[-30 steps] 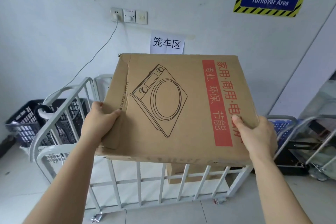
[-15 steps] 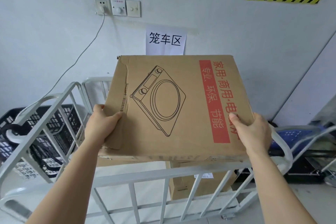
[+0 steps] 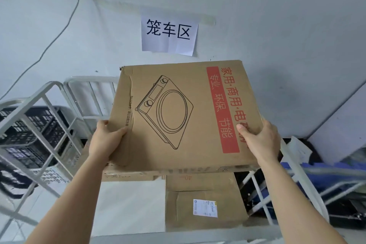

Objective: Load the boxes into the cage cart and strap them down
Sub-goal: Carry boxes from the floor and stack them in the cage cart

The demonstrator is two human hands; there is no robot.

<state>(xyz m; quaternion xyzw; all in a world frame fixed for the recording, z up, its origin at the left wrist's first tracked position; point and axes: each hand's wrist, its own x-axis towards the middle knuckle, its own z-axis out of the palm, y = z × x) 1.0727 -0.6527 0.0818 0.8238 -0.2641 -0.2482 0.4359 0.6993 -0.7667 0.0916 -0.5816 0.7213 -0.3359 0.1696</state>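
I hold a flat brown cardboard box [image 3: 184,113], printed with a cooker drawing and a red strip of Chinese text, level over the white cage cart [image 3: 49,105]. My left hand [image 3: 106,140] grips its near left corner, thumb on top. My right hand [image 3: 261,140] grips its near right corner, thumb on the red strip. Inside the cart, below the held box, lies a brown box with a white label [image 3: 204,202] at the right. Part of another brown box [image 3: 126,175] shows beneath the held one, against the cart's white floor [image 3: 130,204].
The white wall [image 3: 277,35] stands just behind the cart, with a paper sign [image 3: 168,32], sockets and a hanging cable [image 3: 59,31]. A black plastic crate [image 3: 29,130] sits left of the cart. Blue crates and another metal frame [image 3: 326,176] stand at the right.
I have stepped closer, and the held box has gone forward past the cart's near rail and now hangs over its inside. Both hands keep the same grip.
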